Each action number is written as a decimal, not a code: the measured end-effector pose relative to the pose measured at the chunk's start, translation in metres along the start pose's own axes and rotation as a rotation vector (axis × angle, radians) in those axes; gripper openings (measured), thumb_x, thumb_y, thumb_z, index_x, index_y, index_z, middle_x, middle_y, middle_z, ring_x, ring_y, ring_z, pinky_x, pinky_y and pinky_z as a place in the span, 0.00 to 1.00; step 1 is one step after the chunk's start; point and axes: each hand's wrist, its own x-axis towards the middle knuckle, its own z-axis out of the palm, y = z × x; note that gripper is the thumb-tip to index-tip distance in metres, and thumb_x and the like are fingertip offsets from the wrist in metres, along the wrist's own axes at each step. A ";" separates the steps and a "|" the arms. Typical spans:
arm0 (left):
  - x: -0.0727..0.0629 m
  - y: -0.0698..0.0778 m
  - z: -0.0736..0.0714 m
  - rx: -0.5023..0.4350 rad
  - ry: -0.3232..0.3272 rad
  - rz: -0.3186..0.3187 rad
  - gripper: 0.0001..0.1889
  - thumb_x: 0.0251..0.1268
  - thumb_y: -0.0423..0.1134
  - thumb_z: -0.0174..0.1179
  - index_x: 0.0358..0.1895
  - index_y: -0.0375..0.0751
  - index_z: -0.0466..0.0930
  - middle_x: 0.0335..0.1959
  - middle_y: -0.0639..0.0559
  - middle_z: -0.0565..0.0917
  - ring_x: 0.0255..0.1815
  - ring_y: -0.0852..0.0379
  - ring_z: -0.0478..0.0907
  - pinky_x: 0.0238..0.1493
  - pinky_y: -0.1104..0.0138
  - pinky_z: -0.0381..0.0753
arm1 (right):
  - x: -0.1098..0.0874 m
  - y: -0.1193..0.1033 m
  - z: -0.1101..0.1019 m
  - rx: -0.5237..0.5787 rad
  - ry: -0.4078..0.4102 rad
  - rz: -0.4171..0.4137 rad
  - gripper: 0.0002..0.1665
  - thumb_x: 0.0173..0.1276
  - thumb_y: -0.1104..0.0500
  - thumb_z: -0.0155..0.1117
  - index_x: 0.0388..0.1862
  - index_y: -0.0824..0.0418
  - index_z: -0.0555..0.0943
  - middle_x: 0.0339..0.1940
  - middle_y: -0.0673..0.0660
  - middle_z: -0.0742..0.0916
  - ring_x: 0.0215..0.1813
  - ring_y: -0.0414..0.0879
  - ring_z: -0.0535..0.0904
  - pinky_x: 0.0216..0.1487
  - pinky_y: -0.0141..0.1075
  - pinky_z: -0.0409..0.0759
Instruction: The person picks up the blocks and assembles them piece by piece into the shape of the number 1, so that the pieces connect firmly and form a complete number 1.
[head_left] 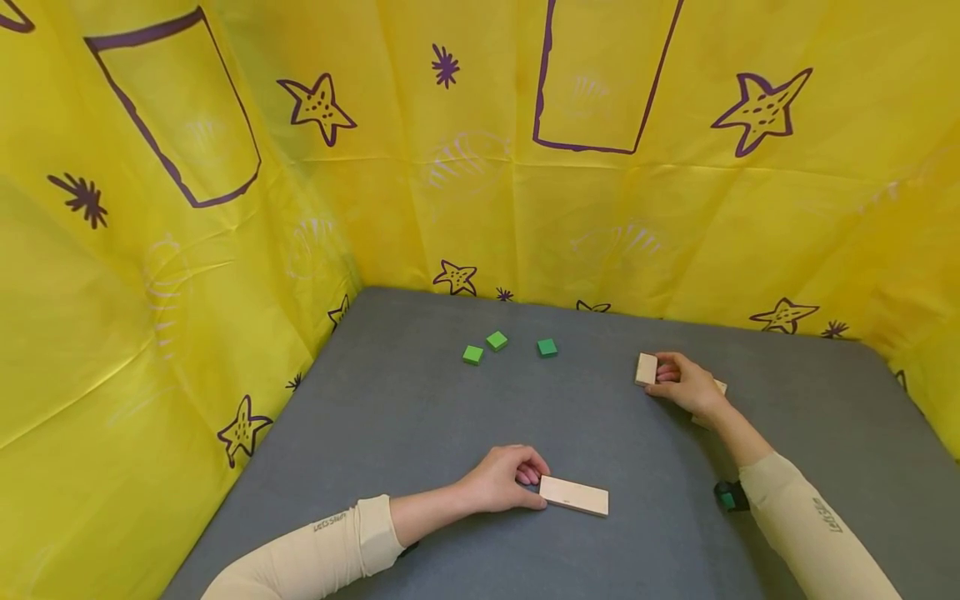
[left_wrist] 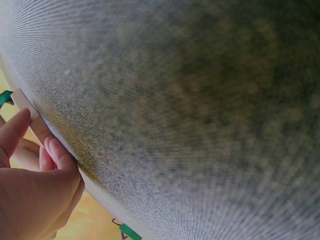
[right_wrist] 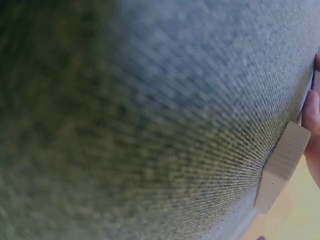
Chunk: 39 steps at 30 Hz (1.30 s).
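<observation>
On the grey table lies a long flat wooden block [head_left: 573, 496], its left end pinched between thumb and fingers of my left hand [head_left: 498, 479]. The left wrist view shows the same wooden block [left_wrist: 32, 117] along the fingertips. Farther off to the right, my right hand [head_left: 688, 385] grips a smaller wooden block [head_left: 646, 369] by its right side. Another wooden block [head_left: 721, 387] is mostly hidden behind that hand. In the right wrist view, a wooden block [right_wrist: 282, 167] rests on the table beside the right hand [right_wrist: 312, 130], which is cut off by the frame edge.
Two light green tiles [head_left: 472, 355] and a darker green tile [head_left: 547, 348] lie toward the back of the table [head_left: 405, 417]. Yellow cloth walls [head_left: 480, 208] with purple drawings enclose its left, back and right sides. A black and green device [head_left: 729, 497] sits at the right wrist.
</observation>
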 end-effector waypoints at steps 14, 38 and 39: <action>0.000 -0.001 0.001 -0.006 0.002 0.015 0.17 0.45 0.29 0.76 0.39 0.37 0.81 0.30 0.58 0.79 0.31 0.69 0.75 0.39 0.76 0.77 | -0.006 -0.005 0.005 -0.060 0.022 -0.024 0.41 0.60 0.55 0.73 0.62 0.77 0.66 0.45 0.67 0.81 0.46 0.57 0.77 0.46 0.38 0.76; -0.001 -0.002 0.000 -0.015 0.006 0.010 0.17 0.45 0.30 0.76 0.40 0.38 0.82 0.31 0.58 0.79 0.32 0.69 0.75 0.39 0.75 0.77 | -0.024 -0.022 0.022 0.025 -0.012 0.021 0.42 0.57 0.52 0.77 0.60 0.73 0.66 0.44 0.63 0.80 0.44 0.51 0.77 0.39 0.30 0.75; -0.001 -0.002 0.000 -0.014 0.007 0.010 0.17 0.45 0.30 0.76 0.40 0.38 0.82 0.31 0.59 0.79 0.32 0.69 0.75 0.39 0.75 0.77 | -0.025 -0.022 0.023 0.032 -0.016 0.020 0.42 0.57 0.53 0.77 0.59 0.73 0.66 0.44 0.63 0.80 0.44 0.51 0.77 0.39 0.29 0.75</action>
